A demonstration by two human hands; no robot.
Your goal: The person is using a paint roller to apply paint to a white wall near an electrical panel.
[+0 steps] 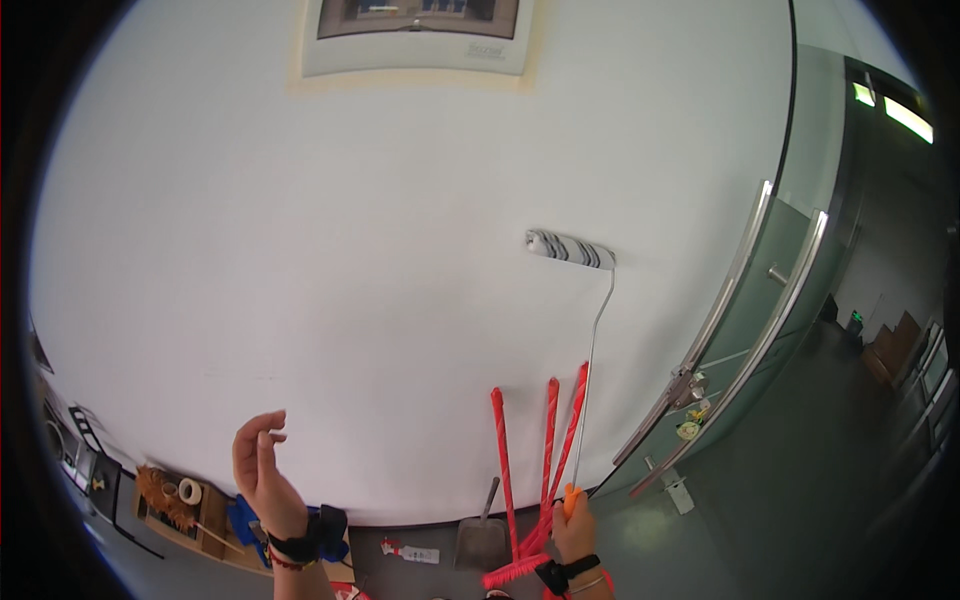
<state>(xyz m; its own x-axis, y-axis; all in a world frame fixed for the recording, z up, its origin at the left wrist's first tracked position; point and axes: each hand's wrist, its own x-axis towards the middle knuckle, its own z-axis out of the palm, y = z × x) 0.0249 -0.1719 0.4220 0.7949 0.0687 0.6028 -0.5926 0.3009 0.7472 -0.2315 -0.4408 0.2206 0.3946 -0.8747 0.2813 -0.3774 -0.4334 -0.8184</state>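
Note:
My right hand (573, 527) is closed round the orange handle of a paint roller (570, 249). Its thin metal rod runs up from my grip, and the white, dark-striped sleeve lies against the white wall (330, 240), right of the middle. Raised at the lower left in front of the wall, my left hand (268, 485) holds nothing. Its fingers are loosely bent, with a gap between thumb and fingertips. Behind the roller's rod, several red-handled brooms (504, 460) lean on the wall, one showing a red bristle head at its foot.
A grey dustpan (482, 542) and a white spray bottle (415, 553) are at the wall's foot. Left of them stands a wooden box (210, 545) with a tape roll (190, 491). Glass doors (745, 300) with long metal handles border the wall's right side. A panel box (415, 57) hangs above.

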